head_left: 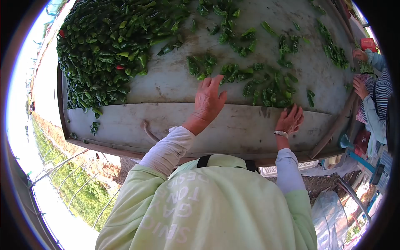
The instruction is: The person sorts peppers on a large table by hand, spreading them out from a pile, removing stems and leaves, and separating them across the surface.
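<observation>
Green peppers lie on a worn grey metal table. My left hand [209, 100] is over the table's middle, its fingers apart, the fingertips close to a small cluster of green peppers [201, 66]. Further right, my right hand [289, 121], with a bracelet at the wrist, has its fingers spread just below another loose group of green peppers [273, 89]. Neither hand shows a pepper in it. A large heap of green peppers [104, 46], with a few red ones, covers the table's left side.
The metal table [166, 121] has a raised wooden edge along the near side. At the right stands another person in a striped garment [382, 89], hands near the table's edge. A row of peppers [332, 46] lies at the back right.
</observation>
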A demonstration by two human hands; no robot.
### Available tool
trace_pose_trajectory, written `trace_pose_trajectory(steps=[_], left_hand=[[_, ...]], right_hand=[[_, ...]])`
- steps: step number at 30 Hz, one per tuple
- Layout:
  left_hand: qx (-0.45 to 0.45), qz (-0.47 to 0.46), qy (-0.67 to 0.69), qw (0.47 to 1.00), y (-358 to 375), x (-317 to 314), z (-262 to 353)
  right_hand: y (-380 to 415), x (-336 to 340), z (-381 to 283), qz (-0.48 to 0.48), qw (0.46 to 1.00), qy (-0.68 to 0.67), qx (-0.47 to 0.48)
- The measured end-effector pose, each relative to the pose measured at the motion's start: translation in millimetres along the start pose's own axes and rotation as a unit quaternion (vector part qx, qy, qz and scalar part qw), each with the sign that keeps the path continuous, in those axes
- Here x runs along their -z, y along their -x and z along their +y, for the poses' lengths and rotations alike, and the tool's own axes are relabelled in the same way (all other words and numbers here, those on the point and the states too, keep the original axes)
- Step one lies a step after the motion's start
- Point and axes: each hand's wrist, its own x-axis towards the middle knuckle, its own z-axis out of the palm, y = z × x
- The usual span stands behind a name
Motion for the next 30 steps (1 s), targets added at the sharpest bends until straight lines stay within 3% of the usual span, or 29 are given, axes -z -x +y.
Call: trace_pose_trajectory(steps=[4,6,10,12,15,16,17,20,21,22,23,24,25,26,28,30], left_hand=[[0.019,-0.075,-0.016,0.997,-6.2,-13.1,-4.8],[-0.09,-0.081,0.149,0.981,0.0,-25.2,12.0],[-0.043,-0.046,0.164,0.984,-9.4,-18.3,9.6],[-0.098,0.088,-0.013,0.991,-30.7,-3.9,-2.0],[-0.079,0.02,-0.087,0.993,-48.7,-9.0,-7.3],[-0.144,0.025,-0.091,0.985,-54.9,-18.9,-18.8],[-0.149,0.025,-0.087,0.985,-58.6,-22.5,-15.4],[-0.094,-0.045,-0.088,0.991,-61.0,-29.2,-6.6],[-0.018,-0.079,0.07,0.994,-63.7,-30.4,-3.1],[0.062,-0.113,0.225,0.966,-64.4,-30.9,-0.4],[0.06,-0.115,0.223,0.966,-65.1,-25.8,6.7],[0.149,-0.18,0.364,0.902,-66.1,-16.9,17.1],[0.234,-0.239,0.492,0.804,-65.5,-10.4,24.8],[0.233,-0.239,0.491,0.805,-63.0,-7.8,28.3],[0.242,-0.259,0.624,0.696,-57.7,-5.3,33.5],[0.248,-0.248,0.644,0.68,-54.2,-7.3,37.4]], right_hand=[[0.2,1.0,-1.9,0.005,1.0,0.01,0.011],[-1.9,2.0,-3.7,0.002,1.0,0.012,0.006],[-1.1,2.4,-1.7,0.003,1.0,0.003,0.011],[-0.6,1.0,-3.3,0.004,1.0,0.0,0.011],[1.6,2.1,0.5,0.008,1.0,0.0,0.018],[1.4,-0.1,-0.1,0.009,1.0,-0.001,0.017],[0.4,-0.3,-0.9,0.009,1.0,-0.001,0.015],[0.0,1.4,-1.1,-0.002,1.0,0.007,0.013],[-0.8,2.0,-1.8,0.0,1.0,0.006,0.008],[0.0,3.1,-1.9,-0.001,1.0,0.001,0.01],[0.8,3.8,-2.5,-0.002,1.0,-0.006,0.013],[0.4,4.7,-3.6,-0.001,1.0,-0.007,0.011],[0.0,6.0,-4.6,-0.006,1.0,-0.002,0.008],[-0.1,6.8,-5.1,-0.01,1.0,0.004,0.006],[-0.6,7.8,-6.8,-0.01,1.0,0.002,0.005],[-0.3,7.8,-5.5,-0.012,1.0,0.001,0.005]])
